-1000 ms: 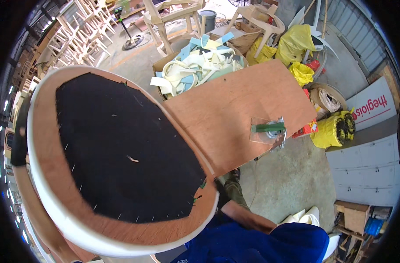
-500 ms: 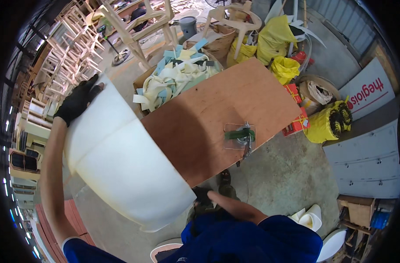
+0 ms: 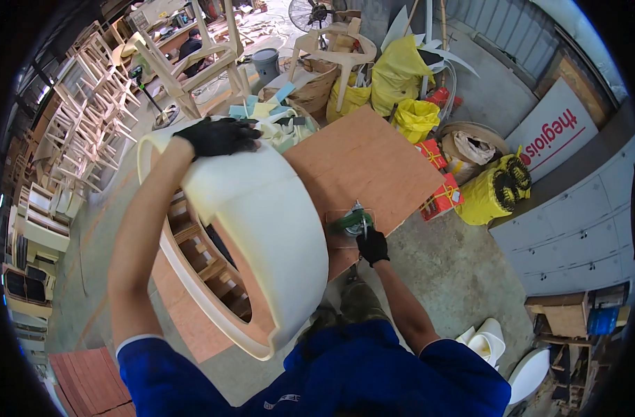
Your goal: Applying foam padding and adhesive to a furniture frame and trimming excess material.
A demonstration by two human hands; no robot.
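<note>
A curved furniture frame padded in white foam [image 3: 289, 208] stands on edge at the left of a plywood tabletop. Its open side faces left and shows wooden slats [image 3: 199, 254] within. My left hand [image 3: 218, 137], in a black fingerless glove, lies flat on top of the foam with the fingers stretched out. To the right of the foam, my gloved right hand [image 3: 373, 247] is closed on the handle end of a green and metal tool [image 3: 351, 221] that looks like a spray gun. The tool is over a small flat plate on the plywood [image 3: 380, 163].
Foam scraps [image 3: 289, 128] fill a box behind the tabletop. Yellow sacks [image 3: 401, 73] and red boxes [image 3: 442, 198] stand at the far right. Wooden chair frames [image 3: 88, 125] are stacked at the left. A grey cabinet [image 3: 574, 243] stands on the right.
The padded frame has turned, so its slatted open side now shows. My left hand has shifted right across its top. My right hand has moved from the frame's lower edge to the green tool.
</note>
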